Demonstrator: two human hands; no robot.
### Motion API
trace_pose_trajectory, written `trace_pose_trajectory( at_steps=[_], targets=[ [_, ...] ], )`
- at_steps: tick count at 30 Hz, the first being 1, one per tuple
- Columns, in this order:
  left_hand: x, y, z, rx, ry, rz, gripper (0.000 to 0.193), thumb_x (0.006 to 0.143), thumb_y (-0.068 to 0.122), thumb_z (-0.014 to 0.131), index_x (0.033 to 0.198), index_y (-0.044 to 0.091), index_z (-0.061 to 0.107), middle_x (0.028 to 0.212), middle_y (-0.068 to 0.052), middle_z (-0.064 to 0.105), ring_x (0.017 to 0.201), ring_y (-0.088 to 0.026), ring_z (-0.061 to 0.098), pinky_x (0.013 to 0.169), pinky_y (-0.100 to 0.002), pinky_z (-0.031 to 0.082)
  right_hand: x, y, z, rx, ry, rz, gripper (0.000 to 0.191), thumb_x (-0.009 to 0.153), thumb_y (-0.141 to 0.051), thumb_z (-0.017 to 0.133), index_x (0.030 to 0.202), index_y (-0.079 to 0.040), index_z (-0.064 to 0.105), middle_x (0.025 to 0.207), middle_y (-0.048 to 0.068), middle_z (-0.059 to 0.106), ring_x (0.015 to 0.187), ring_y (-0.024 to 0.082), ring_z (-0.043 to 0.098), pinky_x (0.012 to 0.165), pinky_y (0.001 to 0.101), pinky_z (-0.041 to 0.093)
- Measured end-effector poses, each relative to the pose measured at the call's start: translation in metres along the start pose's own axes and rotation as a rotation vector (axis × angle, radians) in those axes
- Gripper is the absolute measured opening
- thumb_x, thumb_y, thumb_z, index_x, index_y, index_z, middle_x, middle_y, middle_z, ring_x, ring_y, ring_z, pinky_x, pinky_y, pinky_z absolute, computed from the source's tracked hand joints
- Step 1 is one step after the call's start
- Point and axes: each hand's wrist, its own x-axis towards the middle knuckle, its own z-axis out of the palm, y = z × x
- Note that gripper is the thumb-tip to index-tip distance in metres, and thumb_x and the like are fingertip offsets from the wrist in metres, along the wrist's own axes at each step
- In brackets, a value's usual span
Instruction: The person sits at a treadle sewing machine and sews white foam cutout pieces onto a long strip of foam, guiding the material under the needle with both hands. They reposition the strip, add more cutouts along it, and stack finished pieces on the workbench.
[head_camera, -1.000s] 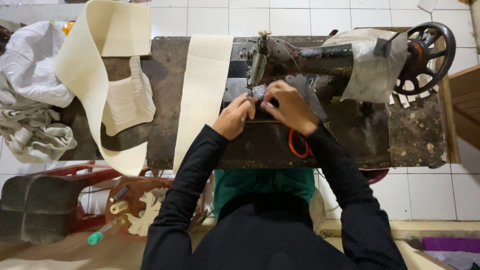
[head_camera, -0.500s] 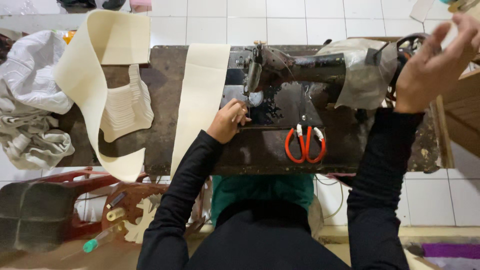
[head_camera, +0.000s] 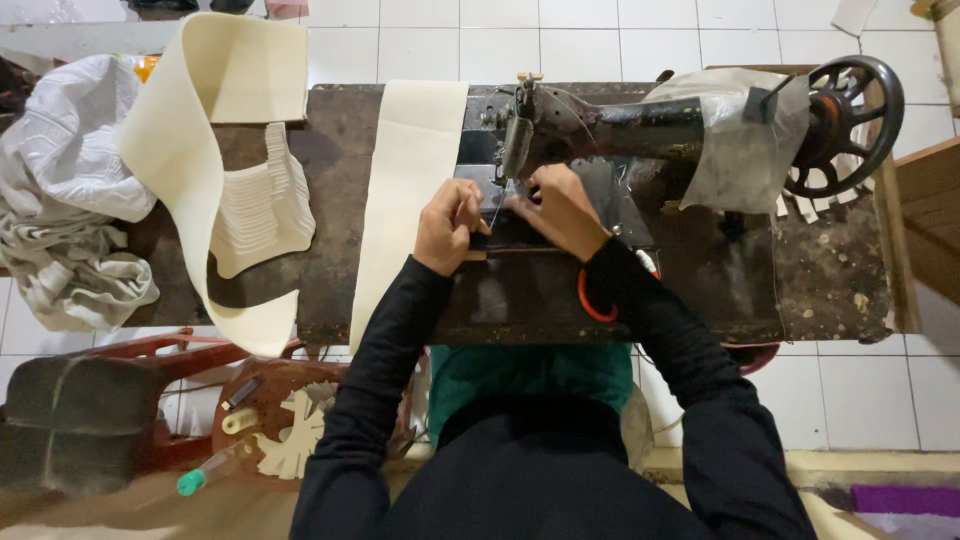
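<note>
at one sewing machine (head_camera: 600, 125), two hands (head_camera: 510, 215) pinching a dark piece (head_camera: 505, 238)

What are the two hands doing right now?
Left hand: fingers curled, pinching something small by the needle; what it is cannot be told.
Right hand: curled, fingertips at the sewing machine needle; holding anything cannot be told.

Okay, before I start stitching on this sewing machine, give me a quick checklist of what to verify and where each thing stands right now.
1. Both hands at the needle area: ok; left hand and right hand sit under the head of the sewing machine.
2. Needle threaded: cannot tell, too small.
3. Dark piece flat under the foot: cannot tell, the fingers cover it.
4. Handwheel free: ok, nothing touches it.
5. Orange scissors off the seam path: ok, though mostly hidden under the right forearm.
6. Cream strip clear of the needle: ok, beside the left hand.
</note>
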Motion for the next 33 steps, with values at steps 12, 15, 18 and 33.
trace_pose_trajectory(
  at_steps=[12, 15, 18, 33],
  targets=[
    [0.007, 0.017, -0.004, 1.05, -0.068, 0.293, 0.033, 0.091, 0.017, 0.078, 0.115, 0.0, 0.064, 0.107, -0.015, 0.064, 0.098, -0.033, 0.06, 0.085, -0.043, 0.05, -0.018, -0.011, -0.023, 0.134, -0.001, 0.035, 0.016, 0.091, -0.005, 0.065, 0.104, -0.005, 0.075, 0.086, 0.015, 0.073, 0.075, 0.029, 0.072, 0.069, 0.0377, 0.056],
    [0.006, 0.015, -0.01, 1.176, 0.001, 0.372, 0.029, 0.09, 0.019, 0.077, 0.112, 0.003, 0.066, 0.098, -0.011, 0.063, 0.092, -0.03, 0.061, 0.083, -0.04, 0.051, -0.019, -0.016, -0.022, 0.092, 0.026, -0.068, 0.011, 0.091, -0.004, 0.063, 0.096, -0.007, 0.072, 0.085, 0.015, 0.071, 0.079, 0.032, 0.071, 0.071, 0.0395, 0.054],
    [0.001, 0.016, -0.018, 1.171, -0.097, 0.309, 0.025, 0.084, 0.011, 0.076, 0.106, 0.006, 0.066, 0.089, -0.008, 0.063, 0.087, -0.029, 0.061, 0.081, -0.04, 0.051, -0.026, -0.025, -0.022, 0.068, -0.044, 0.02, 0.008, 0.091, -0.006, 0.063, 0.093, -0.006, 0.071, 0.08, 0.014, 0.068, 0.073, 0.032, 0.068, 0.066, 0.0417, 0.052],
    [-0.023, 0.017, 0.01, 0.57, -0.658, 0.59, 0.029, 0.079, 0.008, 0.071, 0.105, 0.019, 0.079, 0.1, -0.003, 0.071, 0.087, -0.022, 0.06, 0.08, -0.038, 0.048, -0.083, -0.035, -0.018, 0.849, -0.167, 0.393, 0.02, 0.101, -0.008, 0.045, 0.087, -0.002, 0.057, 0.099, 0.0, 0.074, 0.083, 0.009, 0.067, 0.07, 0.0279, 0.057]
  ],
)
